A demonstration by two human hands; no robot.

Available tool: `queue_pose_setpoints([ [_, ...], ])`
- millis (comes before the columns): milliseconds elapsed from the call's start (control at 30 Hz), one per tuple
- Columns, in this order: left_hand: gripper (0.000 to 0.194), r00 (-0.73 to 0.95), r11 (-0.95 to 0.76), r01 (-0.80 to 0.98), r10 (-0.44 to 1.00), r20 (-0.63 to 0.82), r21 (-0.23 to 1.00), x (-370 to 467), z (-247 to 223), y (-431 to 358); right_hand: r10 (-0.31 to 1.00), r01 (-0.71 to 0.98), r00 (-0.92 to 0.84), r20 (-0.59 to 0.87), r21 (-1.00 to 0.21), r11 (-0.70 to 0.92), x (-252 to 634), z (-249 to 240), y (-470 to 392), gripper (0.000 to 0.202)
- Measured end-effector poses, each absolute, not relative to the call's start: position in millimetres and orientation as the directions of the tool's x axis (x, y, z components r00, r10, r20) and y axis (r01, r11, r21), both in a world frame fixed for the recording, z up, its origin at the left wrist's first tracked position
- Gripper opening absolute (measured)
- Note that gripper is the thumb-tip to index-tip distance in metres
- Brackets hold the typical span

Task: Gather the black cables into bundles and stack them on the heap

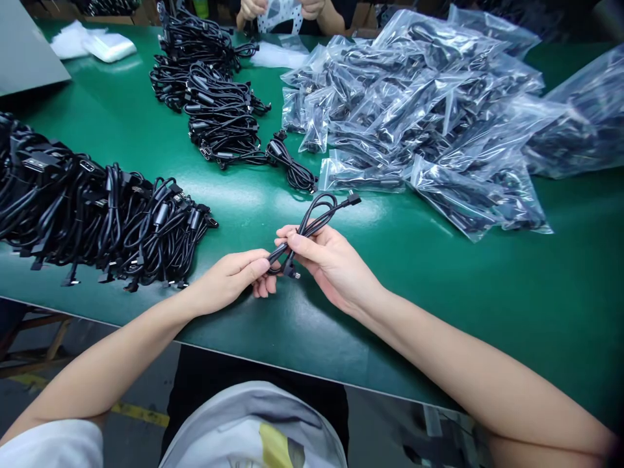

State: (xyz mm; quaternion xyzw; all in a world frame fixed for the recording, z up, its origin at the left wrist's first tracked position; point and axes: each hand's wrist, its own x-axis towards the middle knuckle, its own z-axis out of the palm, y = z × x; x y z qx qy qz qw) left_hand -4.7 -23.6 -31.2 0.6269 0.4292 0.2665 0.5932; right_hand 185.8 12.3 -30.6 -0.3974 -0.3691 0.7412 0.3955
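Note:
A coiled black cable (316, 224) is held over the near part of the green table (390, 260). Its lower left end is pinched by my left hand (238, 276). My right hand (329, 263) grips the middle of the coil between thumb and fingers. One angled plug points up to the right, and another plug hangs just below the right thumb. Beyond my hands, a single cable bundle (291, 162) lies beside a stack of black cable bundles (219, 114). Clear bags with black cables inside (414, 110) form a large heap at the back right.
A long row of black cable bundles (97, 208) covers the left side. Empty clear bags (95, 42) lie at the back left near a grey box (26, 49). Across the table, another person's hands (283, 10) hold a patterned item. The table's front edge runs below my forearms.

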Motion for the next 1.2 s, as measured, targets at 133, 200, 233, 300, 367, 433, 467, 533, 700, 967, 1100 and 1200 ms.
queue_pose_setpoints([
  [133, 0.049, 0.463, 0.096, 0.226, 0.865, -0.194, 0.969, -4, -31, -23, 0.913, -0.263, -0.341, -0.223, -0.91, -0.32, 185, -30, 12, 0.034],
  [200, 0.05, 0.456, 0.118, 0.217, 0.865, -0.208, 0.969, -4, -33, -23, 0.931, -0.244, -0.315, -0.185, -0.932, -0.268, 185, -30, 11, 0.038],
  [233, 0.05, 0.458, 0.133, 0.205, 0.863, -0.215, 0.97, -4, -34, -23, 0.937, -0.23, -0.306, -0.166, -0.943, -0.242, 185, -30, 11, 0.039],
  [300, 0.05, 0.475, 0.165, 0.16, 0.852, -0.223, 0.973, -3, -38, -24, 0.945, -0.201, -0.3, -0.127, -0.961, -0.193, 184, -29, 9, 0.04],
  [367, 0.047, 0.488, 0.2, 0.111, 0.842, -0.228, 0.974, -2, -40, -24, 0.95, -0.182, -0.298, -0.09, -0.972, -0.15, 183, -29, 6, 0.04],
  [433, 0.045, 0.495, 0.235, 0.095, 0.832, -0.251, 0.967, -1, -40, -24, 0.953, -0.177, -0.295, -0.07, -0.976, -0.127, 182, -29, 5, 0.039],
  [467, 0.043, 0.501, 0.25, 0.102, 0.824, -0.267, 0.963, 0, -40, -23, 0.954, -0.177, -0.293, -0.064, -0.977, -0.12, 182, -28, 4, 0.038],
  [533, 0.039, 0.521, 0.271, 0.107, 0.804, -0.286, 0.957, 1, -38, -23, 0.953, -0.177, -0.297, -0.059, -0.977, -0.116, 182, -28, 4, 0.037],
  [700, 0.045, 0.557, 0.296, 0.033, 0.787, -0.264, 0.955, -1, -38, -23, 0.949, -0.161, -0.302, -0.085, -0.977, -0.139, 183, -26, 4, 0.04],
  [967, 0.044, 0.592, 0.36, -0.014, 0.755, -0.282, 0.933, -2, -45, -21, 0.948, -0.195, -0.308, -0.079, -0.97, -0.144, 181, -28, 4, 0.039],
  [1100, 0.036, 0.555, 0.072, 0.199, 0.813, -0.173, 0.977, -6, -39, -24, 0.888, -0.253, -0.458, -0.045, -0.951, -0.178, 184, -22, 4, 0.025],
  [1200, 0.027, 0.435, -0.137, 0.313, 0.9, -0.014, 0.94, -14, -33, -38, 0.754, -0.244, -0.647, -0.114, -0.906, -0.346, 188, -13, 2, 0.022],
])
